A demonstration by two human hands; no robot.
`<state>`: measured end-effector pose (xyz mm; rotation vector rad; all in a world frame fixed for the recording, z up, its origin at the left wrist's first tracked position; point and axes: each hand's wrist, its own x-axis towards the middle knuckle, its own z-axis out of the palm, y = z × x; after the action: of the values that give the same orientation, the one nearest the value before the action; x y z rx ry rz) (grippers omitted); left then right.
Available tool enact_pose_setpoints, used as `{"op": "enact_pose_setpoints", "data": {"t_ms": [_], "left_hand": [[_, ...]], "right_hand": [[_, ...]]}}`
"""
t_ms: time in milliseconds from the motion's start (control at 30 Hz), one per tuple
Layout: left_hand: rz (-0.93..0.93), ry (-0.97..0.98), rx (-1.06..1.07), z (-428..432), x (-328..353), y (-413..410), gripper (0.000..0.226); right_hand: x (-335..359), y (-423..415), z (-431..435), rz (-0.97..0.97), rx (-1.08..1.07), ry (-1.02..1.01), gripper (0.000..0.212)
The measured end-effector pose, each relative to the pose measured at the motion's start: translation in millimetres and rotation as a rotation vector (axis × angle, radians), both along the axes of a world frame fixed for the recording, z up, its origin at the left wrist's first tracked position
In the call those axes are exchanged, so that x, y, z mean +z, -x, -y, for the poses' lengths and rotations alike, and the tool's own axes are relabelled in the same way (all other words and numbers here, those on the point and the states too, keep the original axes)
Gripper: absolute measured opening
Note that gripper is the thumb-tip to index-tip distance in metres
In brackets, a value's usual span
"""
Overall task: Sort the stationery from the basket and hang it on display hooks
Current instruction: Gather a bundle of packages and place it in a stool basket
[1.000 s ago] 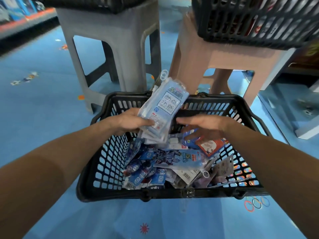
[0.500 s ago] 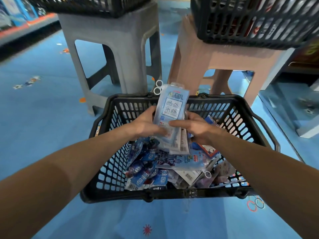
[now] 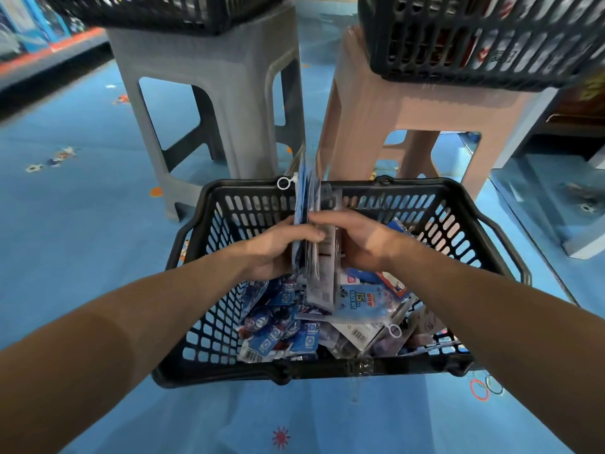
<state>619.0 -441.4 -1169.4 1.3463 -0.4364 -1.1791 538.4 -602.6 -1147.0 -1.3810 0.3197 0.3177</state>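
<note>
A black plastic basket (image 3: pixel 330 368) stands on the blue floor in front of me, holding several loose stationery packets (image 3: pixel 363 303) in blue and clear wrapping. Over the basket a stack of packets (image 3: pixel 311 198) stands on edge, seen edge-on, with a white hanging ring at its upper left. My left hand (image 3: pixel 278 247) grips the stack from the left. My right hand (image 3: pixel 357 237) grips it from the right, its forefinger laid across the packet edges. No display hooks are in view.
A grey stool (image 3: pixel 209 93) and a pink stool (image 3: pixel 419 113) stand just behind the basket, each carrying another black basket (image 3: pixel 484 44). A shelf base (image 3: pixel 582 244) lies at the right, a low shelf at the far left. Blue floor surrounds the basket.
The stack has turned from facing me to edge-on and upright. My right hand came from the basket's packets onto the stack, and both hands now clasp it.
</note>
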Motion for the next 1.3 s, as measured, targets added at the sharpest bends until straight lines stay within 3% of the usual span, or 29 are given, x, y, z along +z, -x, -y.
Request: {"op": "enact_pose_setpoints", "data": {"t_ms": [67, 133, 267, 400, 500, 567, 633, 700, 733, 767, 867, 967, 1067, 1167, 1300], "left_hand": [[-0.061, -0.010, -0.011, -3.2, 4.3, 0.7, 0.050], [-0.102, -0.020, -0.002, -6.4, 4.3, -0.7, 0.051], [-0.218, -0.003, 0.084, -9.8, 4.7, -2.7, 0.054], [-0.314, 0.002, 0.181, -13.5, 6.8, -4.0, 0.047], [-0.304, -0.007, 0.232, -13.6, 7.1, -2.7, 0.041], [-0.266, -0.014, 0.241, -12.2, 7.8, 1.6, 0.036], [-0.208, -0.040, 0.243, -9.8, 5.8, 5.1, 0.040], [-0.120, -0.055, 0.207, -7.9, 6.2, 8.0, 0.057], [-0.077, -0.061, 0.170, -6.7, 6.0, 8.9, 0.064], [-0.039, -0.075, 0.125, -4.9, 5.7, 11.0, 0.065], [0.054, -0.094, 0.067, 1.4, 8.7, 19.8, 0.036], [0.081, -0.072, 0.036, -0.9, 11.5, 20.6, 0.034], [0.116, -0.124, -0.004, -6.9, 11.9, 17.8, 0.042], [0.118, -0.204, -0.009, -12.3, 13.1, 15.9, 0.043], [0.068, -0.243, 0.026, -24.1, 12.0, 5.0, 0.051]], "right_hand": [[0.6, 0.2, -2.0, -0.031, -0.013, 0.027, 0.070], [-1.1, 1.2, -2.9, -0.024, 0.007, 0.039, 0.071], [-2.0, 2.9, 1.4, -0.029, -0.023, 0.046, 0.057], [-7.0, 0.0, 6.2, -0.082, -0.246, -0.001, 0.026], [-4.6, -1.6, 2.7, -0.085, -0.384, 0.028, 0.020], [-1.0, -3.2, -5.3, -0.082, -0.434, 0.044, 0.027], [-10.6, -9.7, -5.1, -0.066, -0.458, 0.059, 0.056], [-31.8, -22.1, -0.5, -0.020, -0.468, 0.046, 0.083], [-30.5, -23.4, -5.8, -0.003, -0.466, 0.055, 0.087], [-16.4, -19.2, -18.0, 0.031, -0.477, 0.066, 0.081], [2.1, -18.9, -40.2, 0.128, -0.505, 0.084, 0.049], [5.1, -22.2, -46.6, 0.103, -0.439, -0.030, 0.067], [7.3, -18.7, -38.0, 0.064, -0.261, -0.047, 0.065], [-0.7, -15.7, -23.6, 0.004, -0.111, 0.031, 0.093], [-12.1, -12.0, 6.6, -0.112, -0.240, 0.212, 0.088]]}}
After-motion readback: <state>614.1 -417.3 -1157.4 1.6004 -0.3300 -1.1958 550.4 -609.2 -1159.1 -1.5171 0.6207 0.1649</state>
